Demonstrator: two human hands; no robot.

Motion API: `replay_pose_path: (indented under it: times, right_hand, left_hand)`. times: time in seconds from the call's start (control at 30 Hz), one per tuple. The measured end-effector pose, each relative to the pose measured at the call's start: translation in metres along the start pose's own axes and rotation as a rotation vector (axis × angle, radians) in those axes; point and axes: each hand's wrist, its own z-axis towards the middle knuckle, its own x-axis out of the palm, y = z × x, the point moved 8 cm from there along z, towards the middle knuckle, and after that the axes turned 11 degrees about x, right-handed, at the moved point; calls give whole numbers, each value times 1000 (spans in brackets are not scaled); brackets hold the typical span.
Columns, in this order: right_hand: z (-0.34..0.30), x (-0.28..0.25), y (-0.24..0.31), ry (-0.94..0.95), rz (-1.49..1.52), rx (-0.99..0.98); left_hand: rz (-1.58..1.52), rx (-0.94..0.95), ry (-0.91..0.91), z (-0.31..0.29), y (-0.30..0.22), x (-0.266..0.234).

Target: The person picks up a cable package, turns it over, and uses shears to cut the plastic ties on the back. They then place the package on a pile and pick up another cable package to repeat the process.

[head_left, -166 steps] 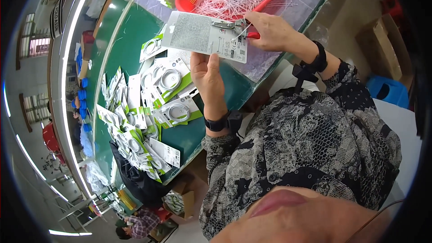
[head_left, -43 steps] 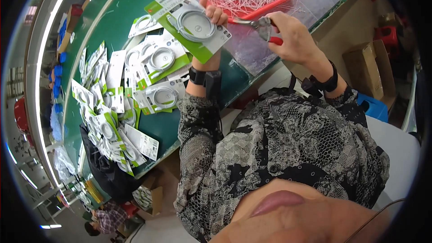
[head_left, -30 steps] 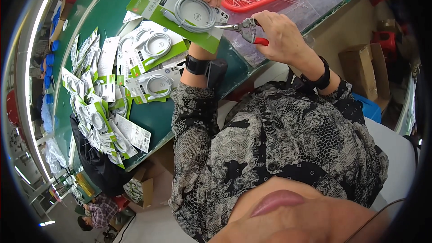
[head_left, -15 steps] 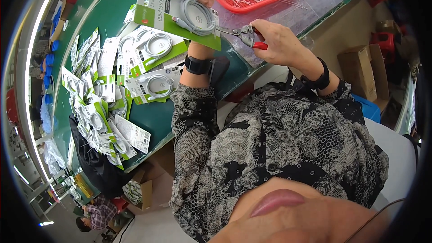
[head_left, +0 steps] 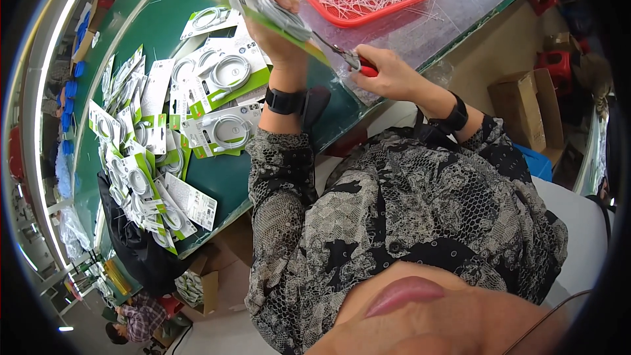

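My left hand [head_left: 271, 41] is closed on a white and green cable card [head_left: 281, 18] with a coiled white cable on it. The card is tilted and partly blurred by motion. In my right hand [head_left: 389, 75] is a pair of red-handled wire cutters [head_left: 355, 59], its fingers wrapped round the grips. The cutters' jaws point at the lower right edge of the card; whether they touch it I cannot tell. Left of my left forearm, several similar packaged cables [head_left: 230, 73] lie piled on the green table [head_left: 220, 187].
A red plastic basket [head_left: 368, 21] holding many thin clear plastic strips stands at the far side, with loose strips around it. Dark cloth [head_left: 141, 250] hangs at the table's left edge. Cardboard boxes [head_left: 526, 108] stand on the right. Another person [head_left: 141, 317] sits at lower left.
The card has turned from facing me to a steep tilt. My right hand and the cutters have shifted slightly left and down.
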Motion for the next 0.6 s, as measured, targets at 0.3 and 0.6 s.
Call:
replay_pose_path:
  times: [0.3, 0.6]
  right_hand:
    - [2, 12, -3, 138, 668, 185]
    - [24, -24, 53, -103, 514, 6]
  left_hand:
    - [-190, -33, 150, 5, 3, 5]
    - [127, -178, 135, -1, 19, 36]
